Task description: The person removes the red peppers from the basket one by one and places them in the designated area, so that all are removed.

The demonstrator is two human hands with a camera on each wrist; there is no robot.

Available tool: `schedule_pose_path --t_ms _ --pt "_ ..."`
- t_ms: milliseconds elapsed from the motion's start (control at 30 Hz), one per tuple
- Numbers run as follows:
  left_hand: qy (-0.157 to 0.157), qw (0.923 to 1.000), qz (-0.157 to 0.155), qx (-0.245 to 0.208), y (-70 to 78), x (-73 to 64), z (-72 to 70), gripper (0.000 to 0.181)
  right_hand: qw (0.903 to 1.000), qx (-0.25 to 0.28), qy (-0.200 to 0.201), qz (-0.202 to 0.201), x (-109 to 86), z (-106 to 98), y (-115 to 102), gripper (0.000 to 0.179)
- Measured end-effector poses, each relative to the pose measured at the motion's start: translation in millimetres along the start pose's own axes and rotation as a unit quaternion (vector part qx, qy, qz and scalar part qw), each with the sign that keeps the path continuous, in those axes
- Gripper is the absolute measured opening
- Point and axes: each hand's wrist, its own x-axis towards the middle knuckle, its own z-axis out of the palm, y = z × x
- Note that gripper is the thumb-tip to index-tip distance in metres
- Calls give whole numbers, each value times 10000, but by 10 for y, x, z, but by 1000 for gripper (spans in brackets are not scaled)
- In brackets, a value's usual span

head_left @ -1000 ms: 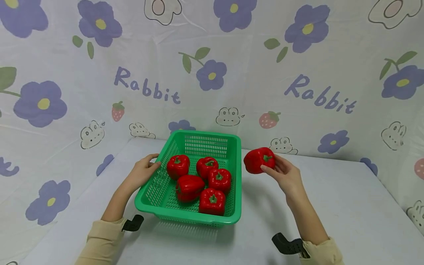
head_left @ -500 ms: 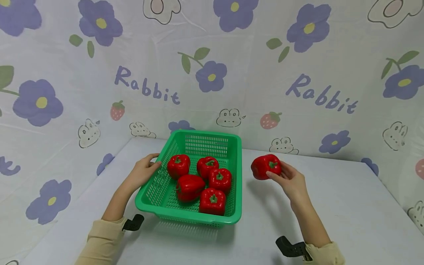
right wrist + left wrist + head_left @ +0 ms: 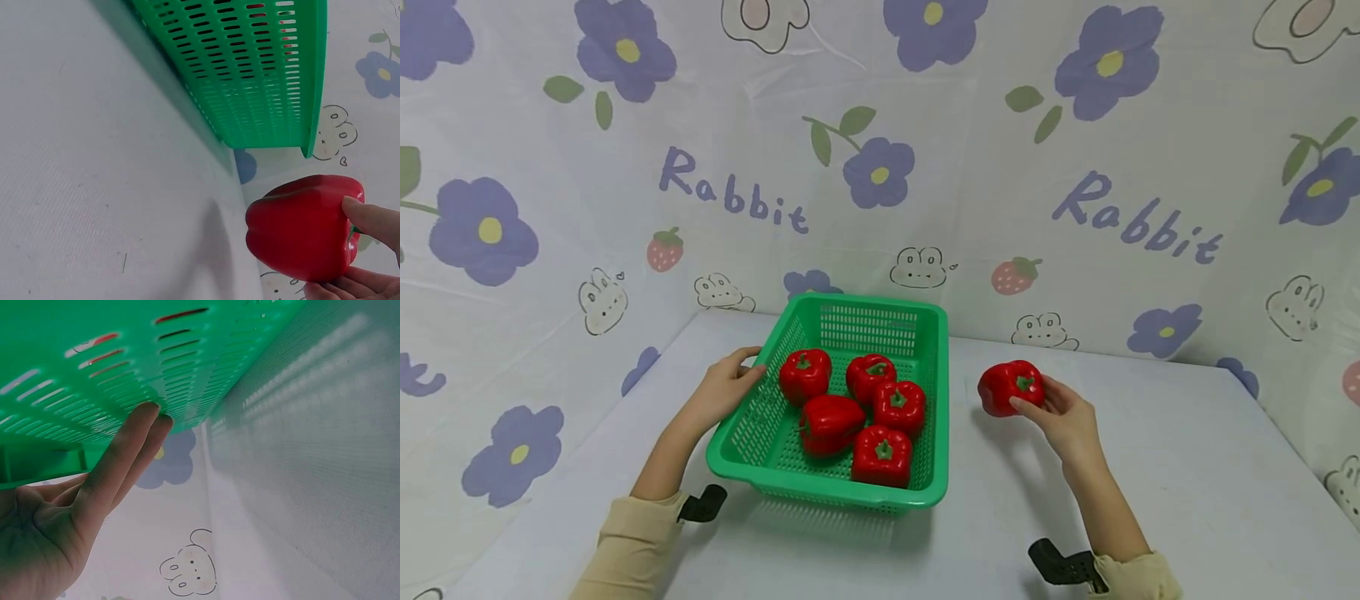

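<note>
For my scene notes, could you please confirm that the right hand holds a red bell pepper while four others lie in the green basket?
Four is wrong: the head view shows five red bell peppers in the green basket. The right hand does hold another bell pepper.

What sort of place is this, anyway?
Probably a staged recording corner rather than a kitchen: a flower-and-rabbit printed backdrop stands behind a plain white table, and black wrist-worn devices are visible.

Six red peppers (image 3: 832, 425), one green basket (image 3: 820, 489)
</note>
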Motion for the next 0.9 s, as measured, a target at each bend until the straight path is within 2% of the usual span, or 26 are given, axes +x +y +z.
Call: schedule_pose_path --t_ms 900 --pt "36 10000 40 -17 -31 -14 11 51 9989 -457 10 -43 53 8 186 76"
